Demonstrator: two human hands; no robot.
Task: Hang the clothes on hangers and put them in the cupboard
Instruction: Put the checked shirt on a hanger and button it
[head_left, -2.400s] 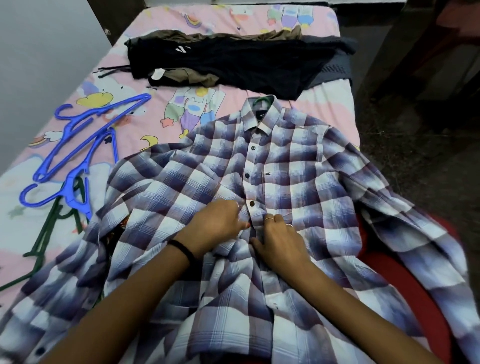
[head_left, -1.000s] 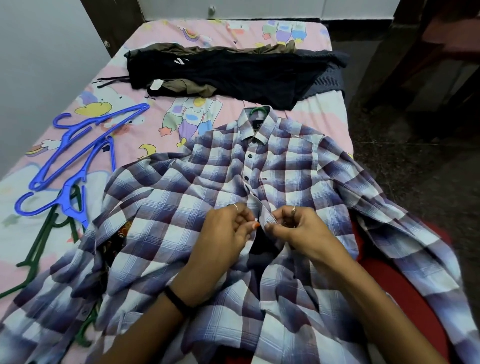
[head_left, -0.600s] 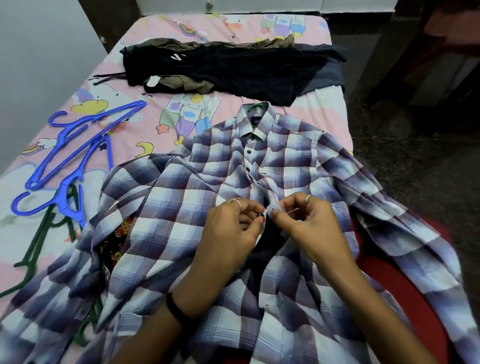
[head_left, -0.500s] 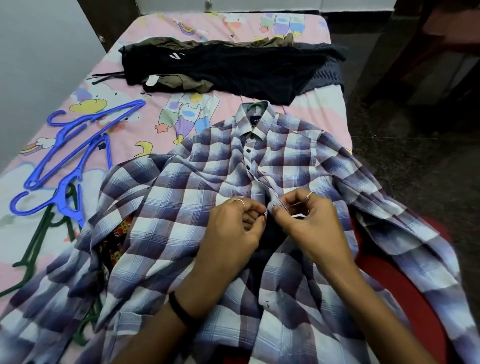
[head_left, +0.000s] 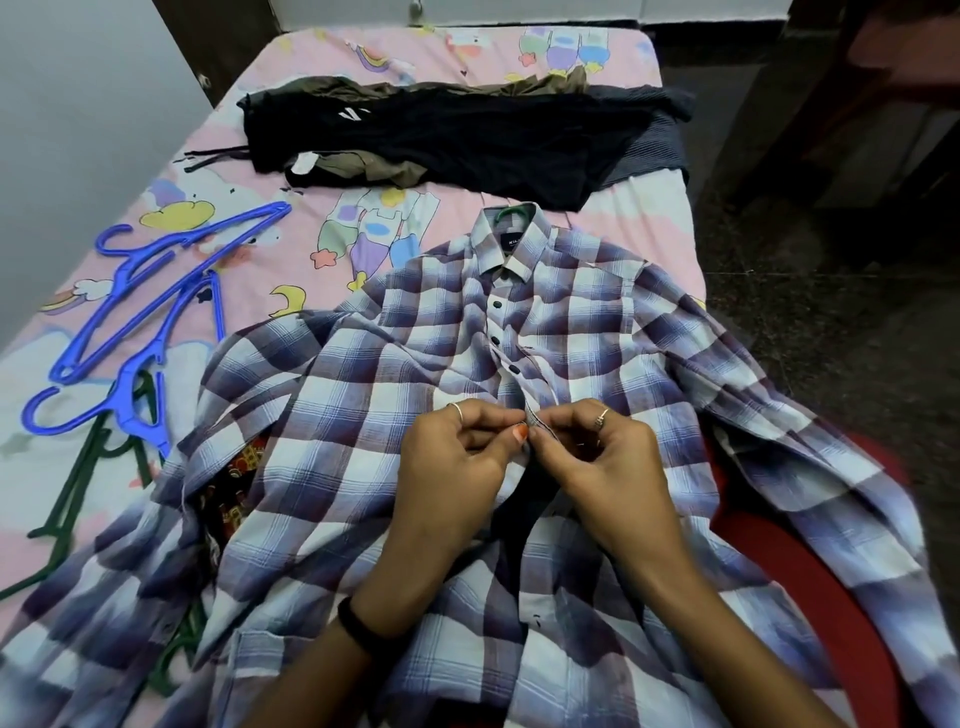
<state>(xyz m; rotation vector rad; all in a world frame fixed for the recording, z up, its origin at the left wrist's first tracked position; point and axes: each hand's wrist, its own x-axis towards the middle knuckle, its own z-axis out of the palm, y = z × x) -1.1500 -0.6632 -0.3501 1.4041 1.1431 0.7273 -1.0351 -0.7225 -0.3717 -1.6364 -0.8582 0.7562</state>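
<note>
2 hands (head_left: 524, 447) pinching 1 shirt (head_left: 363, 395), 2 blue hangers (head_left: 130, 332)

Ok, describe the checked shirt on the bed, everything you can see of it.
The checked shirt is a woven long-sleeved one in purple, blue and white, with dark buttons and a label inside the collar. It lies front up on the bed, sleeves spread, a green hanger hook showing at the collar. Three upper buttons look fastened; below the hands the front gapes open. The left hand and right hand pinch the front edges together.

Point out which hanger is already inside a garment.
The green hanger, its hook poking out of the plaid shirt collar. The blue hangers lie bare on the bedsheet.
</note>
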